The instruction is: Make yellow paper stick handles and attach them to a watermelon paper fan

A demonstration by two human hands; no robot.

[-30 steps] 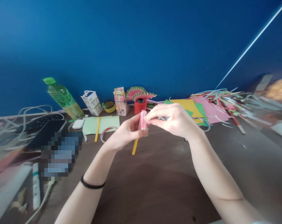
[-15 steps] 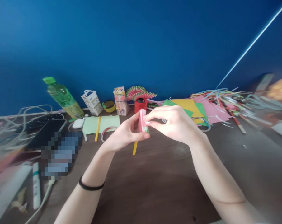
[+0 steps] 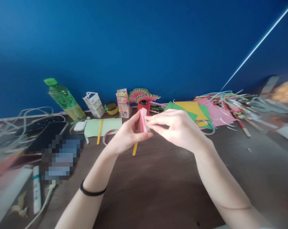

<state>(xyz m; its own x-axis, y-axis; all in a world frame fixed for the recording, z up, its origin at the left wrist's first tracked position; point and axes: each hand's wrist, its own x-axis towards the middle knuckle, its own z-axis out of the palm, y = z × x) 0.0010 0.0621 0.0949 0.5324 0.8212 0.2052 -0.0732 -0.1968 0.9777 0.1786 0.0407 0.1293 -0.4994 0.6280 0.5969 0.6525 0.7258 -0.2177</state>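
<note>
A small pleated paper fan [image 3: 142,123], pink with a green edge, is held above the table between my hands. My left hand [image 3: 131,132] grips it from the left, thumb in front and fingers behind. My right hand [image 3: 177,127] pinches the fan's right side with thumb and forefinger. From below the fan a yellow strip [image 3: 134,149] sticks out downward. Behind my hands stands a red container [image 3: 142,106], partly hidden, with open pink-and-green paper fans [image 3: 140,94] on it.
A green-capped bottle [image 3: 65,100], a carton [image 3: 94,104], a yellow tape roll [image 3: 111,108] and a small box [image 3: 123,103] line the wall. Coloured paper [image 3: 190,108] and a heap of strips [image 3: 232,101] lie at right. Phones [image 3: 47,135], cables and a marker [image 3: 37,190] are at left.
The fan's pleats have spread slightly and its top has tilted a little left. The yellow strip has shifted slightly left and up. Both hands keep hold of the fan.
</note>
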